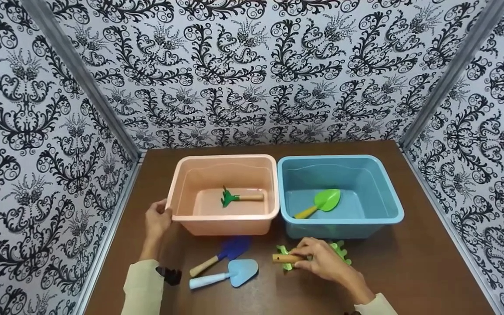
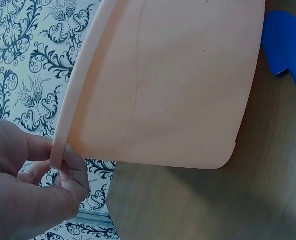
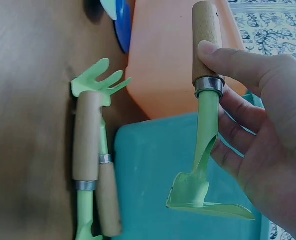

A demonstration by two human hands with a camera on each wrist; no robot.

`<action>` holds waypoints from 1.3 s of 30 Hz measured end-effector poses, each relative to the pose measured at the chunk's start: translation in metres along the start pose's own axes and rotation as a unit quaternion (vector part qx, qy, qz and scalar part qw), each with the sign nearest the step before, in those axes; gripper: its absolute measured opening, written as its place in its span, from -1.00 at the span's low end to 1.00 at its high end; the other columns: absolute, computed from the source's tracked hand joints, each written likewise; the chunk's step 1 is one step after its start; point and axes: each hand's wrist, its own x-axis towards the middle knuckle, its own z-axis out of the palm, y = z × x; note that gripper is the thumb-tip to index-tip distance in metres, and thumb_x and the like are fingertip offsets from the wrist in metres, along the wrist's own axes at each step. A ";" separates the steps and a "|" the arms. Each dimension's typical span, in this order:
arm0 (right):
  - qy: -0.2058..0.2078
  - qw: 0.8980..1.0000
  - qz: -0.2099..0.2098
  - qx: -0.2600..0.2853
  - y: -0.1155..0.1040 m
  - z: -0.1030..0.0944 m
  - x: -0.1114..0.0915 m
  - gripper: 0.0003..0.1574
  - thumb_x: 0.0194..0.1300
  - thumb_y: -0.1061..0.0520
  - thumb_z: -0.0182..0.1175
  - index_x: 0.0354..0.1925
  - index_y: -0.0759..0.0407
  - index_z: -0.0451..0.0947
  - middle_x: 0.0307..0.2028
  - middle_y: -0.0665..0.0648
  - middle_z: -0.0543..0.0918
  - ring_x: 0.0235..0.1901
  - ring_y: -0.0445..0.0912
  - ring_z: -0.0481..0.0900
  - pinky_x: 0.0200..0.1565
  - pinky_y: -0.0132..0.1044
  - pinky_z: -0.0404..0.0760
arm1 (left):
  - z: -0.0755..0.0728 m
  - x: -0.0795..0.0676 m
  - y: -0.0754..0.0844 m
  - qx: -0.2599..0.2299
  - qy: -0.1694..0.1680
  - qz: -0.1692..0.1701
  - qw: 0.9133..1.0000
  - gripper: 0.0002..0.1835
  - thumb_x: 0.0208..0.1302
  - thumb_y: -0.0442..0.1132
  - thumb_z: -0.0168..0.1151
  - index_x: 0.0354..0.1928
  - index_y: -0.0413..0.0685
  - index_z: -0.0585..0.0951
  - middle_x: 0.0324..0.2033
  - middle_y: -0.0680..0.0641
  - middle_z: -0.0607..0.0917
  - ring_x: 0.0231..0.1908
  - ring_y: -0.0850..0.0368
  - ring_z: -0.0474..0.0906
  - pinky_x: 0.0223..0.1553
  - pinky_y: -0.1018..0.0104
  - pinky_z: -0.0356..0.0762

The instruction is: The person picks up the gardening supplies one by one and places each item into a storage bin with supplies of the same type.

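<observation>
My left hand (image 1: pixel 158 219) pinches the rim of the peach tub (image 1: pixel 223 217) at its near left corner, thumb and fingers on either side of the edge in the left wrist view. My right hand (image 1: pixel 322 258) holds a light green hand hoe (image 3: pixel 190 192) by its wooden handle, in front of the blue tub (image 1: pixel 339 221). The hoe's bent metal head hangs below the fingers in the right wrist view. Under it on the table lie a light green hand rake (image 3: pixel 100 82) and another green tool with a wooden handle (image 3: pixel 86 140), side by side.
In the peach tub lies a dark green rake (image 1: pixel 228 197); in the blue tub, a green trowel (image 1: pixel 327 200) with a yellowish handle. A dark blue trowel (image 1: pixel 236 248) and a light blue trowel (image 1: pixel 243 272) rest before the peach tub. Patterned walls (image 1: pixel 243 65) enclose the brown table (image 1: pixel 427 262).
</observation>
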 end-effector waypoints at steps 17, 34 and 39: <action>-0.008 1.000 0.018 -0.016 -0.029 -0.020 0.009 -0.56 0.23 -0.17 0.37 0.01 -0.04 0.75 -0.20 -0.13 0.65 -0.23 -0.26 0.54 -0.20 -0.31 0.60 | 0.003 0.001 0.003 -0.017 -0.001 0.005 1.000 -0.56 0.36 -0.41 0.01 0.24 -0.47 0.46 0.07 -0.51 0.59 0.03 -0.26 0.58 -0.29 0.59 0.43; 0.052 0.995 -0.067 -0.058 -0.039 -0.034 0.023 -0.66 0.16 0.09 0.46 -0.05 0.00 0.77 -0.21 -0.05 0.68 -0.25 -0.24 0.58 -0.22 -0.34 0.62 | 0.002 0.002 -0.001 -0.009 0.013 0.022 1.000 -0.59 0.34 -0.42 0.05 0.18 -0.51 0.49 0.03 -0.52 0.62 -0.05 -0.20 0.62 -0.35 0.64 0.41; 0.072 0.991 -0.090 -0.072 -0.037 -0.036 0.028 -0.67 0.15 0.08 0.47 -0.06 0.00 0.77 -0.19 -0.02 0.70 -0.26 -0.20 0.59 -0.26 -0.34 0.61 | 0.001 0.003 -0.003 -0.001 0.010 0.023 1.000 -0.59 0.33 -0.43 0.05 0.18 -0.51 0.49 0.02 -0.53 0.62 -0.08 -0.20 0.63 -0.40 0.65 0.42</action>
